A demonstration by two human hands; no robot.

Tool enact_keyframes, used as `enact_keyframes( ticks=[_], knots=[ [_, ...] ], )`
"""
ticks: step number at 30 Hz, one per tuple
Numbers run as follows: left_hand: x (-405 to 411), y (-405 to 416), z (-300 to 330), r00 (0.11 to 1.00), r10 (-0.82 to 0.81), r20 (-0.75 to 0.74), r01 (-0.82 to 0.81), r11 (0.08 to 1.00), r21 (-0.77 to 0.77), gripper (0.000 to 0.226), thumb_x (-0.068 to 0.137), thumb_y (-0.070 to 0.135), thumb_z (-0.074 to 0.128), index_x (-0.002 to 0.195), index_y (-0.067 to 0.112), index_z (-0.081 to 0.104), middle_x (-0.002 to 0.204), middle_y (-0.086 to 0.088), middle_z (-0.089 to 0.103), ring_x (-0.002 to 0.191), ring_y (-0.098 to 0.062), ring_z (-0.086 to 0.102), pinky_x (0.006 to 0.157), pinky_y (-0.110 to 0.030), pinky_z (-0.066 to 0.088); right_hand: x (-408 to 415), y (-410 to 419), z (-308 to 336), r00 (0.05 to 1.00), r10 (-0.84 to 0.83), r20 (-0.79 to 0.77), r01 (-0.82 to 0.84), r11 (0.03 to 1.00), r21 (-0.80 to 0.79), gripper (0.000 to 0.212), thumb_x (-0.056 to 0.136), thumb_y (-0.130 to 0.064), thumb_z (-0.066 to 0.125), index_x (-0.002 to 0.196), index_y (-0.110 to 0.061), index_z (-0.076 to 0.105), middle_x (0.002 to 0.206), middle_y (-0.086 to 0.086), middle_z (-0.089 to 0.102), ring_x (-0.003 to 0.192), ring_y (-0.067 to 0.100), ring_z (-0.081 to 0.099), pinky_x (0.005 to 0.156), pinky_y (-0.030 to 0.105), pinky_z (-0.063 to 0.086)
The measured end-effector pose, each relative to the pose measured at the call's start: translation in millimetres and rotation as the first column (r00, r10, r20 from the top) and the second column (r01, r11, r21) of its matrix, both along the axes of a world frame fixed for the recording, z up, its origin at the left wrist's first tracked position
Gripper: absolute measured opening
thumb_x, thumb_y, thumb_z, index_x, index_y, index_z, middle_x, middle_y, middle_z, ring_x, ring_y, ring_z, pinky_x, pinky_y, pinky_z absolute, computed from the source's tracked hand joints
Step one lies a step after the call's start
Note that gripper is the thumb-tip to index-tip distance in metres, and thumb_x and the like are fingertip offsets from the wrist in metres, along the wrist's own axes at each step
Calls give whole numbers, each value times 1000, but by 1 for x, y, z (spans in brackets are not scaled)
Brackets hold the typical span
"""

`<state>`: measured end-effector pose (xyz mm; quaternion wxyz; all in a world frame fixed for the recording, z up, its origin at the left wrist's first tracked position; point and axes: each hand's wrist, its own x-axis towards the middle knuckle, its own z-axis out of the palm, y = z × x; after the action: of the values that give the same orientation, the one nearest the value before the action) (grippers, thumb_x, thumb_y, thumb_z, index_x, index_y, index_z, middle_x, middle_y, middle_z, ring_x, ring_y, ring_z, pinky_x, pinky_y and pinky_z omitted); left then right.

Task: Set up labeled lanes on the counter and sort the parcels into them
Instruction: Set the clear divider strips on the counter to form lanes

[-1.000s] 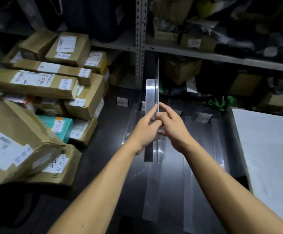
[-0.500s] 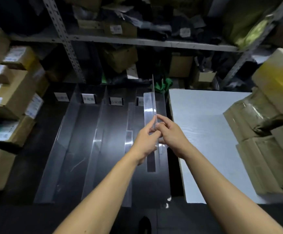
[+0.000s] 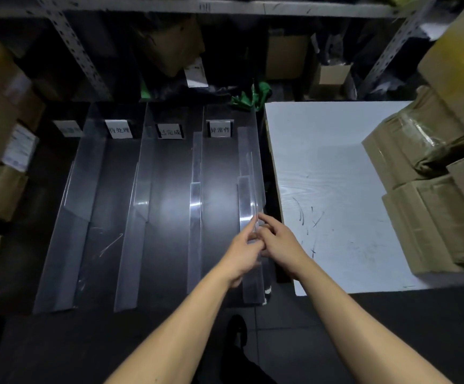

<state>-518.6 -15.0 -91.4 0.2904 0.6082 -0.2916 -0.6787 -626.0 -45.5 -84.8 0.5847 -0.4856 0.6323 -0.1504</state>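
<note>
A: Four clear dividers stand on the dark counter [image 3: 169,217], running front to back; three more sit left of the divider [image 3: 248,189] held at the right edge. Small white label cards [image 3: 220,129] stand at the far ends of the lanes; the print is partly blurred.

B: And the hands?

A: Both meet at that right-most divider's near half. The left hand [image 3: 243,253] has its fingers curled around the upright sheet from the left; the right hand [image 3: 282,241] pinches it from the right, fingertips touching the plastic. The divider stands upright, just beside the counter's right edge.

B: Where are the parcels?

A: None lie in the lanes. Brown taped parcels [image 3: 430,189] are stacked on the right part of a white board [image 3: 330,162] beside the counter. More cardboard boxes [image 3: 0,128] are piled at the far left.

B: The room?

A: Dim. A grey perforated metal rack [image 3: 75,48] rises behind the counter, its shelf holding boxes and a crumpled green bag [image 3: 250,98]. The floor below is dark.
</note>
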Motion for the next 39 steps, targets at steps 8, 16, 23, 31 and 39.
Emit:
enact_keyframes(
  ticks=[8, 16, 23, 31, 39],
  knots=[
    [-12, 9, -17, 1000, -10, -7, 10, 999, 35, 71, 98, 5, 47, 153, 43, 24, 115, 21, 57, 115, -12, 62, 79, -23, 53, -15, 8, -30, 1000, 0, -18, 0, 1000, 15, 60, 83, -38, 46, 144, -36, 48, 125, 1, 65, 112, 16, 66, 101, 49, 52],
    [-18, 12, -32, 1000, 10, -5, -9, 1000, 27, 69, 99, 6, 50, 154, 38, 24, 102, 30, 58, 96, 2, 63, 80, -17, 54, -18, 8, -35, 996, 44, -75, -44, 999, 6, 50, 99, -19, 46, 148, -28, 43, 137, 2, 57, 122, 17, 58, 109, 43, 45],
    [-18, 10, -34, 999, -7, 41, 7, 1000, -7, 73, 97, 10, 56, 154, 41, 23, 122, 17, 61, 109, -8, 61, 94, -29, 50, -23, 3, -30, 994, 65, -86, -66, 998, -6, 49, 102, -22, 44, 151, -24, 39, 139, 2, 55, 127, 18, 53, 111, 39, 42],
    [12, -11, 0, 983, 123, 140, -92, 973, -209, 63, 99, 13, 56, 151, 37, 31, 143, -2, 46, 126, -14, 51, 100, -30, 49, -4, -14, 16, 988, 37, -149, -76, 961, -265, 54, 102, -27, 48, 154, -23, 33, 151, 0, 46, 131, 15, 50, 102, 25, 37],
    [110, -23, 86, 889, 389, 243, -220, 827, -518, 49, 99, 22, 57, 143, 39, 45, 123, 9, 58, 109, -1, 58, 95, -24, 51, 93, -41, 105, 985, 157, -70, -169, 816, -553, 50, 102, -28, 51, 151, -27, 38, 140, -8, 51, 116, 1, 47, 94, 19, 35]
  ],
)
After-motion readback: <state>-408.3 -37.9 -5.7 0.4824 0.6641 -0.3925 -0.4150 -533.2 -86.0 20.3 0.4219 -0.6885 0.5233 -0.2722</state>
